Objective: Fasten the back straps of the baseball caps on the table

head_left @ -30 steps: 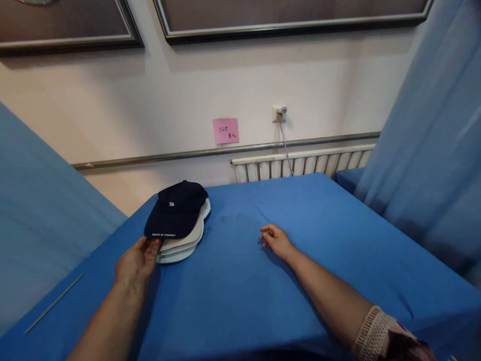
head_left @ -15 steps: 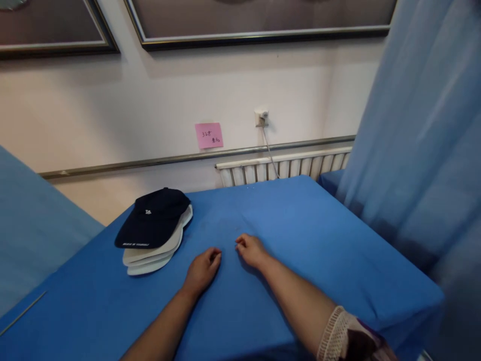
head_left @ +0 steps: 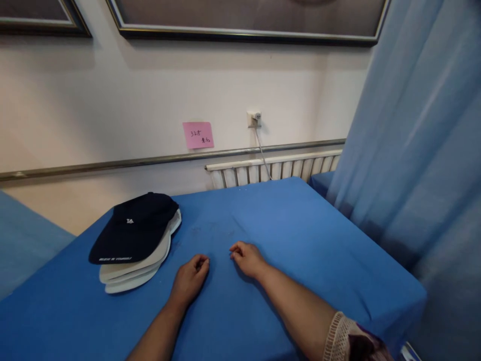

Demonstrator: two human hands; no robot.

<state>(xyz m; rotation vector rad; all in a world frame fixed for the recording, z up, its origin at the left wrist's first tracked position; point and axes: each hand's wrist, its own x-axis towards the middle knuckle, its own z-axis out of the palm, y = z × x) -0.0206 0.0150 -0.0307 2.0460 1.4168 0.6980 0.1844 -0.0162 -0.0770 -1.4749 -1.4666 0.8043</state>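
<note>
My left hand (head_left: 189, 281) rests palm down on the blue tablecloth (head_left: 285, 235), fingers curled loosely under, holding nothing. My right hand (head_left: 246, 258) lies beside it, a hand's width to the right, fingers also curled with nothing in them. A stack of caps (head_left: 133, 240) sits to the left of my left hand, a navy cap on top of several cream and white ones, brims pointing toward me. Neither hand touches the stack.
A blue curtain (head_left: 421, 150) hangs at the right, close to the table's right edge. Behind the table stand a white radiator (head_left: 274, 168), a wall socket with a cable (head_left: 254, 119) and a pink note (head_left: 198, 135). Blue fabric (head_left: 26, 240) lies at the far left.
My left hand left the cap brim and came to rest on the cloth beside my right hand. The view shifted right, so the caps appear further left.
</note>
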